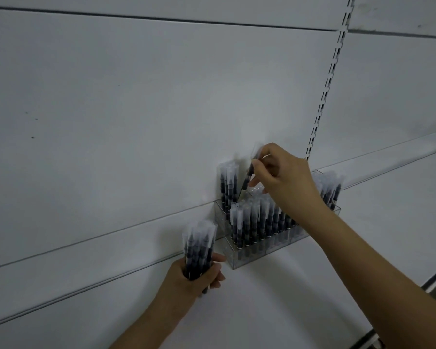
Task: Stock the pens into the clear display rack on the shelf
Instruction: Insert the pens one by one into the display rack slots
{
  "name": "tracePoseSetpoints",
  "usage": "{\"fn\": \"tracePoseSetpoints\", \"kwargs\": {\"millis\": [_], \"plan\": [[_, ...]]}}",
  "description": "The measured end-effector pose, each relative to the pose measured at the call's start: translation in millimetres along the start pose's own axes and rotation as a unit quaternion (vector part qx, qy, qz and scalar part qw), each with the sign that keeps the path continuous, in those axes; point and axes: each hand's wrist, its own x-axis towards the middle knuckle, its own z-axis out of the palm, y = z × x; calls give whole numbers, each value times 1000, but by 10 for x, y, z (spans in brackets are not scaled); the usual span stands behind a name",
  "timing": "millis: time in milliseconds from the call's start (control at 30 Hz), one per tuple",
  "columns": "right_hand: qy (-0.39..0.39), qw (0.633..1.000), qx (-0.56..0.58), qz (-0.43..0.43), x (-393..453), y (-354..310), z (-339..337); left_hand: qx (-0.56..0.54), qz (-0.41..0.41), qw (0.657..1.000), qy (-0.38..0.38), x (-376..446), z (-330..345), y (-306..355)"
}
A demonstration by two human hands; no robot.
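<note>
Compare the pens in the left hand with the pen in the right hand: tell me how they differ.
The left hand grips a bundle of pens in its fist; the right hand pinches a single pen at the fingertips. The bundle stands roughly upright, beside the clear rack; the single pen tilts, its lower end pointing down into the rack's back row. Both are dark pens in clear sleeves.
</note>
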Motion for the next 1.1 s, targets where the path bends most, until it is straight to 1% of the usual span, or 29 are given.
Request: {"fn": "tracePoseSetpoints", "kwargs": {"millis": [100, 300, 500, 567, 633, 667, 700, 733, 833, 867, 967, 1100], "plan": [[-30, 999, -12, 1, -4, 13, 9, -2, 4, 1000, 1, 4, 1, -3], [-122, 982, -145, -20, -65, 61, 90, 5, 7, 1000, 2, 0, 0, -3], [-123, 971, -203, -30, -52, 48, 82, 5, 2, 1000, -2, -18, -2, 12], [-89, 972, -212, -38, -128, 54, 83, 11, 4, 1000, -9, -23, -14, 12], [-18, 979, -198, -53, -312, 17, 96, 12, 9, 1000, -18, -31, -26, 30], [1, 981, -182, -62, -437, -8, 117, 7, 13, 1000, -24, -36, -33, 37], [-5, 984, -165, -68, -579, -24, 155, 0, 15, 999, -33, -47, -31, 57], [-35, 986, -150, -69, -722, -30, 211, -5, 16, 999, -44, -53, -29, 69], [-161, 983, -84, -39, -1063, 52, 428, -14, 19, 997, -80, -86, -23, 91], [-183, 981, -54, -33, -1124, 98, 480, -6, 22, 995, -94, -89, -29, 83], [-194, 981, 10, -9, -1181, 179, 498, 8, 26, 991, -132, -100, -30, 94], [-207, 977, 49, 18, -1217, 218, 409, 38, 22, 985, -170, -75, 12, 91]]}}
